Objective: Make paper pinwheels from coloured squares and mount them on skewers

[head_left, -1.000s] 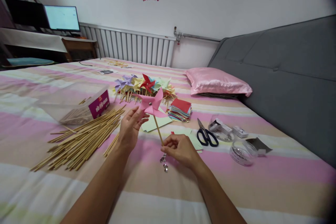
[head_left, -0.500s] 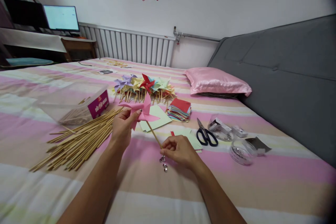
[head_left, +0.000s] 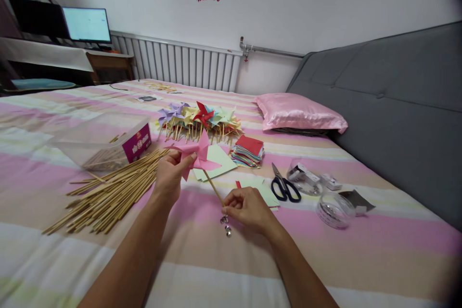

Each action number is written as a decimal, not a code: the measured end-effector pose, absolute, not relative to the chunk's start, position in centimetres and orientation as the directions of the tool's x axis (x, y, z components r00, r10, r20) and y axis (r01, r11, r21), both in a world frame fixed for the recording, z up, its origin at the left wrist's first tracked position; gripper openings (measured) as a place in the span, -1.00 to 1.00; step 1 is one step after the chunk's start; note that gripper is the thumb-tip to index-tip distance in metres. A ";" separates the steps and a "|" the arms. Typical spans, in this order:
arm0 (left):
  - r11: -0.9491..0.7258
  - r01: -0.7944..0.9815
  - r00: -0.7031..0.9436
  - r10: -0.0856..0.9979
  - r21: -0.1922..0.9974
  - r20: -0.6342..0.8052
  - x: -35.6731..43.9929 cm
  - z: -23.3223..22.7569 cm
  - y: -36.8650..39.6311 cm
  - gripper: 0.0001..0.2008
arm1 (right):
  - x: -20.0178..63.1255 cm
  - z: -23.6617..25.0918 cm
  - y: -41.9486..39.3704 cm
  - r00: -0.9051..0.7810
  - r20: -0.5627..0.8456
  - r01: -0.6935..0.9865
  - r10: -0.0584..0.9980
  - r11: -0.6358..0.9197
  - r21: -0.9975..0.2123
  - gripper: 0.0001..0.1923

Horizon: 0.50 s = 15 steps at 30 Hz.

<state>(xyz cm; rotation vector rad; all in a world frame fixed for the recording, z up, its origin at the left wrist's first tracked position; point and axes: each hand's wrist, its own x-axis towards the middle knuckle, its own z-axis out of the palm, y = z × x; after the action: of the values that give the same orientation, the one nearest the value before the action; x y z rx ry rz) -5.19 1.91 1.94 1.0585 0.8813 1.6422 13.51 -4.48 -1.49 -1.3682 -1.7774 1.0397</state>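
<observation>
Left hand (head_left: pixel 169 176) pinches a blade of the pink paper pinwheel (head_left: pixel 197 155); right hand (head_left: pixel 248 207) pinches its wooden stick (head_left: pixel 213 186) low down (small bells dangle below), mid-bed. Clear plastic box (head_left: pixel 108 142), far left, holds bamboo sticks. Small round clear tub (head_left: pixel 334 211) on the right, contents unclear.

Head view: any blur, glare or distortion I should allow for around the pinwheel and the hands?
Head view: lighting soft and even, no hard shadows; the pink pinwheel, left hand and right hand are fairly sharp; wide-angle bending curves the grey headboard, and the right corners darken; the monitor is blown out white; the clear tape rolls show little detail.
</observation>
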 end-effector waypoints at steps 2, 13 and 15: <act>-0.281 -0.321 -0.168 0.957 0.904 0.238 -5.2 1.9 1.9 -0.84 | 13.5 -1.5 -4.5 -0.239 0.034 0.443 0.970 0.140 -0.885 -0.92; -0.287 -0.320 -0.188 0.953 0.903 0.237 -5.2 1.8 2.0 -0.80 | 13.3 -1.4 -4.5 -0.229 0.033 0.423 0.973 0.130 -0.897 -0.92; -0.288 -0.311 -0.171 0.954 0.906 0.245 -5.3 1.8 2.0 -0.74 | 13.3 -1.5 -4.4 -0.209 0.042 0.417 0.977 0.128 -0.900 -0.92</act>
<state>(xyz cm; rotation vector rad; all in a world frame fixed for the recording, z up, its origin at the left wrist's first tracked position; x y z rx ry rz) -5.30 2.03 1.79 1.0750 0.8971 1.6459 13.30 -4.37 -1.48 -1.3586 -1.7251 1.0423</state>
